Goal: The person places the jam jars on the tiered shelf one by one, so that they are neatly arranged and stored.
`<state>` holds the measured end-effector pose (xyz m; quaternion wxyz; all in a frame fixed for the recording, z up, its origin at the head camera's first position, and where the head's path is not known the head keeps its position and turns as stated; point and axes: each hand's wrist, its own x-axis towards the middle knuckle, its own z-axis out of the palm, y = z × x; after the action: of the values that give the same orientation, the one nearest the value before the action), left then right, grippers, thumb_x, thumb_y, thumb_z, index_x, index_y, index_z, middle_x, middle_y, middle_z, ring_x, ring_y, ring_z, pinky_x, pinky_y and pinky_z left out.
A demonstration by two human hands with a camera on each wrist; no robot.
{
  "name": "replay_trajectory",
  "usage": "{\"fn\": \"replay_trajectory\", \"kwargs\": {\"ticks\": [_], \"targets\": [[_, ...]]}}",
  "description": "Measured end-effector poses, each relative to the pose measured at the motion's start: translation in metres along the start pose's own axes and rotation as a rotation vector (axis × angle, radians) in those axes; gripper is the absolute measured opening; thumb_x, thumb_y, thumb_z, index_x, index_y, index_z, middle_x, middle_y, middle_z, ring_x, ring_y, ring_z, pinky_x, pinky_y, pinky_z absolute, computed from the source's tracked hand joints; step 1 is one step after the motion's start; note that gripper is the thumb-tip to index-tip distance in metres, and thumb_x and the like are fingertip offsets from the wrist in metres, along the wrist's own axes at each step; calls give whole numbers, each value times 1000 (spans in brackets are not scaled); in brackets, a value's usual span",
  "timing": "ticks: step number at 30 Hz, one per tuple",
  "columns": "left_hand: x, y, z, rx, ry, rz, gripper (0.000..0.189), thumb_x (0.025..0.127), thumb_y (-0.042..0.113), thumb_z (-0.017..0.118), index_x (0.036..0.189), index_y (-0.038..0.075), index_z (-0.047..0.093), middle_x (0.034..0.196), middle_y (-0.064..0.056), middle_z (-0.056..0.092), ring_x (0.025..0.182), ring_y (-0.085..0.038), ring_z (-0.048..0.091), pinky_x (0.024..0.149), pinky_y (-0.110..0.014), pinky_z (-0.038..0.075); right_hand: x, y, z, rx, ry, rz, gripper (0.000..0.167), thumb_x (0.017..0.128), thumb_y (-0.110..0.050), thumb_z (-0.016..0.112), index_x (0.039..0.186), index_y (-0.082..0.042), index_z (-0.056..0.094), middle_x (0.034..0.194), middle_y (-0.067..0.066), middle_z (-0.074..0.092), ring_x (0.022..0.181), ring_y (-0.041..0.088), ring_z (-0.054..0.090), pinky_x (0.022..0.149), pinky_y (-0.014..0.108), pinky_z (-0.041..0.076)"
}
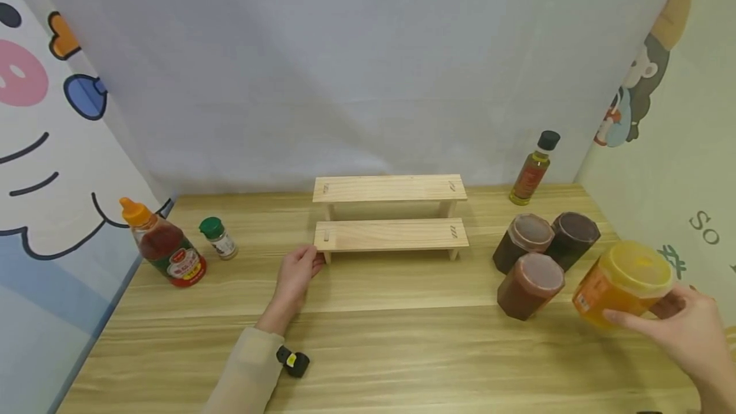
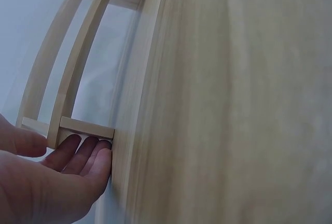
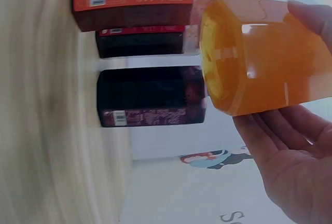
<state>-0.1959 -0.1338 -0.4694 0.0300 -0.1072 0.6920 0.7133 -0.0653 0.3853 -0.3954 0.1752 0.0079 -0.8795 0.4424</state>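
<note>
A two-step wooden rack (image 1: 391,235) stands at the back middle of the table. My left hand (image 1: 296,273) holds its left end beside the front leg. In the left wrist view the thumb (image 2: 28,143) lies by the lower board's edge and the fingers (image 2: 83,154) curl under it against the leg. On the right, my right hand (image 1: 687,324) grips a faceted orange-yellow jar (image 1: 621,283) between thumb and fingers. The jar's base is raised off the table in the right wrist view. Beside it stand a reddish-brown jar (image 1: 526,292) and two dark jars (image 1: 514,251), (image 1: 572,241).
An oil bottle (image 1: 530,174) with a black cap stands at the back right. At the left are a red sauce bottle (image 1: 169,248) with an orange cap and a small green-capped shaker (image 1: 220,238). Printed panels and a pale cloth (image 1: 368,82) enclose the wooden table (image 1: 402,350).
</note>
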Motion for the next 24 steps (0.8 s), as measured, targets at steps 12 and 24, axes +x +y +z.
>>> {"fn": "replay_trajectory", "kwargs": {"ticks": [12, 24], "targets": [[1, -1, 0, 12, 15, -3, 38, 103, 12, 39, 125, -16, 50, 120, -28, 54, 111, -34, 54, 96, -38, 46, 10, -31, -1, 94, -2, -86, 73, 61, 26, 76, 128, 6, 54, 119, -10, 60, 102, -2, 57, 84, 7, 42], [0, -1, 0, 15, 18, -7, 38, 102, 12, 39, 125, -16, 50, 121, -28, 54, 111, -35, 54, 96, -38, 47, 25, -57, 16, 313, -72, -107, 67, 66, 26, 73, 127, 8, 53, 118, 1, 61, 104, 6, 59, 83, 12, 47]]}}
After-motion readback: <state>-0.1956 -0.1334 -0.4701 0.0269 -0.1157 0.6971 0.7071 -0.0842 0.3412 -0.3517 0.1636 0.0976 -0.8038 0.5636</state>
